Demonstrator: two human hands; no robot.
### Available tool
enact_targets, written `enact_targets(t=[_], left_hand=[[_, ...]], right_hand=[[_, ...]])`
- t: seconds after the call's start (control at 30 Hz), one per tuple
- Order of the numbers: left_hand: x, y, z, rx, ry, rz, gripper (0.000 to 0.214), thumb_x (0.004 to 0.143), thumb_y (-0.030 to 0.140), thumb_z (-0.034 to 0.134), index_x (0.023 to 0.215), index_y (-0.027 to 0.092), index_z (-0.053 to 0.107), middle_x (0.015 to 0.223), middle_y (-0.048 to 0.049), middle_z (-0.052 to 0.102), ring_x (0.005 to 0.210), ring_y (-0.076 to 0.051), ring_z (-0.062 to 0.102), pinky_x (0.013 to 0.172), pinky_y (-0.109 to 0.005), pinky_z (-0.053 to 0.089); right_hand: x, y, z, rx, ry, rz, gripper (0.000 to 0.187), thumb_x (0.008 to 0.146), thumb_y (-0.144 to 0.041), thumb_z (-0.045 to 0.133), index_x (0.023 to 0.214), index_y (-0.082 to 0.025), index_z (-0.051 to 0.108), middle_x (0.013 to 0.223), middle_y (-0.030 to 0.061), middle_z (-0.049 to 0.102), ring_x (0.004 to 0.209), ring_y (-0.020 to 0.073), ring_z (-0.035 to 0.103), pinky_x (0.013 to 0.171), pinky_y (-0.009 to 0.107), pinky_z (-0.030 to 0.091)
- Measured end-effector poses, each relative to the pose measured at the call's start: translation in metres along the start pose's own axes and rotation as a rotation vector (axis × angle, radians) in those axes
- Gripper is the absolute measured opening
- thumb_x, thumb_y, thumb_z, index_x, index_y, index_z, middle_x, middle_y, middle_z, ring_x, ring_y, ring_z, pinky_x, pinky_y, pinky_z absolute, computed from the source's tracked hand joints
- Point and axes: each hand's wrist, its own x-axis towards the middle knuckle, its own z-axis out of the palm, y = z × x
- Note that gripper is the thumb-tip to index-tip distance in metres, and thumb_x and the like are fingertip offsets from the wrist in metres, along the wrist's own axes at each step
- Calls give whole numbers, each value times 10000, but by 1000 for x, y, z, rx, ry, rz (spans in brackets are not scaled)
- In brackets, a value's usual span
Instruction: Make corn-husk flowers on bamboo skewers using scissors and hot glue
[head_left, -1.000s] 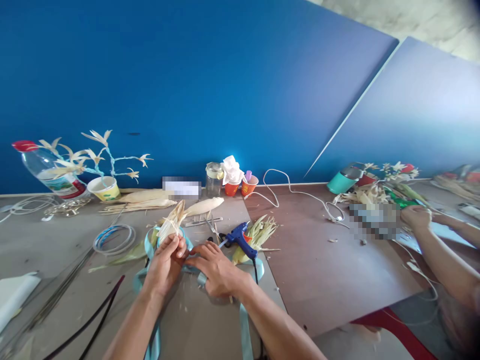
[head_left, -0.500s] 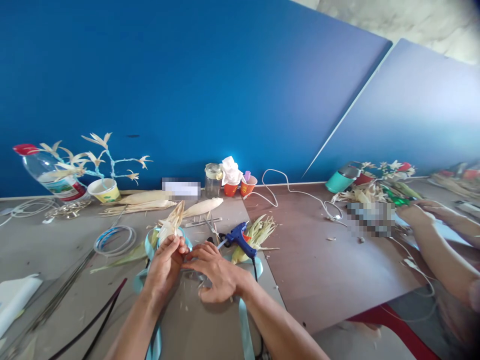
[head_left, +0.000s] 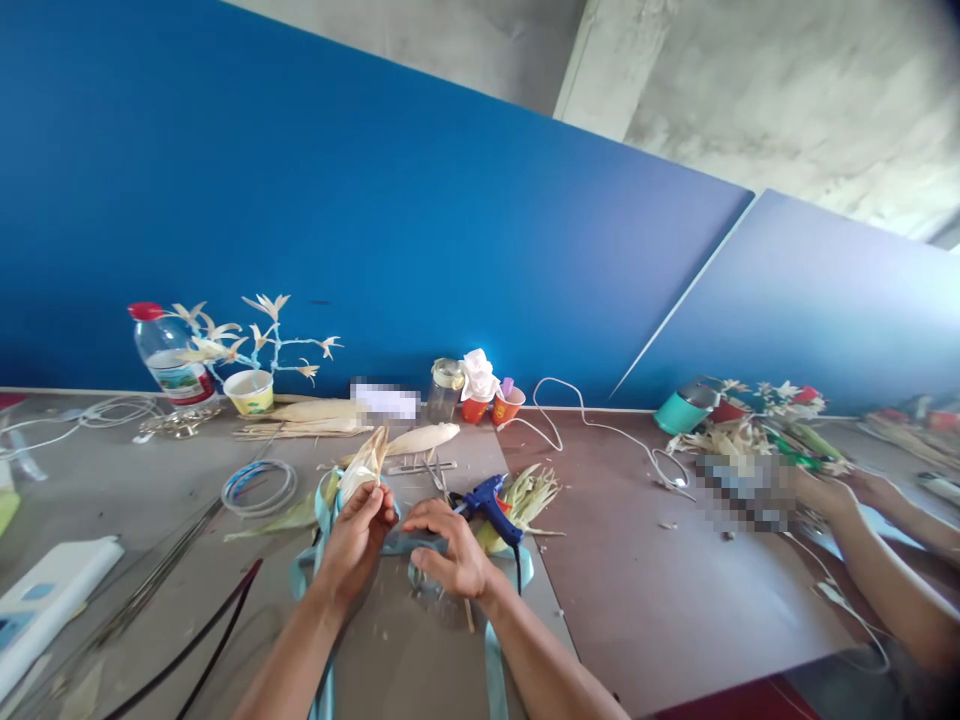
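My left hand [head_left: 360,530] is closed around the base of a pale corn husk piece [head_left: 367,465], its tip pointing up. My right hand [head_left: 450,550] hovers just to the right, fingers apart and slightly curled, with nothing visible in it. Light blue ribbon [head_left: 324,520] loops around and under both hands. Beside my right hand lies a blue glue gun [head_left: 487,500], resting by a bundle of greenish husk [head_left: 529,500]. Behind it are scissors [head_left: 435,475], partly covered. A clear object under my right hand [head_left: 431,585] is hard to make out.
Husk flowers on blue stems stand in a yellow paper cup [head_left: 250,392] beside a plastic bottle [head_left: 176,365]. A wire coil [head_left: 259,488], glass jar [head_left: 444,388] and red cups [head_left: 508,405] lie around. At right, another person's arms [head_left: 885,560] work near a green can [head_left: 684,408].
My right hand has drawn back from the left hand and its fingers have lifted. The left hand still holds the husk. The view has tilted up and shifted left.
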Motion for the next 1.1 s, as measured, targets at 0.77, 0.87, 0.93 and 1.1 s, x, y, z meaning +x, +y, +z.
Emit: enact_targets(t=[0.77, 0.87, 0.93, 1.1], left_hand=[[6, -5, -1, 20, 36, -4, 323, 513, 312, 856, 664, 133, 634, 681, 1, 572, 565, -68, 481, 518, -187, 419], [7, -6, -3, 24, 36, -9, 308, 536, 321, 845, 673, 132, 643, 683, 0, 576, 540, -60, 467, 499, -185, 415], [7, -6, -4, 28, 28, -9, 297, 565, 324, 832, 706, 126, 663, 655, 3, 561, 533, -58, 458, 494, -180, 410], [8, -7, -6, 24, 45, 21, 294, 589, 301, 821, 774, 114, 689, 623, 7, 544, 530, -59, 456, 484, -172, 394]], right_hand=[[21, -6, -19, -458, 252, 165, 162, 791, -111, 541, 875, -179, 662, 885, 65, 694, 879, 186, 622, 838, 309, 466], [24, 7, -18, -577, 269, 224, 178, 789, -115, 552, 906, -180, 669, 885, 62, 692, 868, 193, 614, 840, 324, 450], [27, 13, -14, -651, 263, 271, 190, 792, -135, 566, 939, -184, 676, 923, 65, 692, 899, 204, 602, 848, 334, 436], [31, 21, -1, -779, 197, 323, 231, 808, -166, 554, 995, -209, 683, 1003, 77, 675, 1005, 237, 549, 906, 374, 393]])
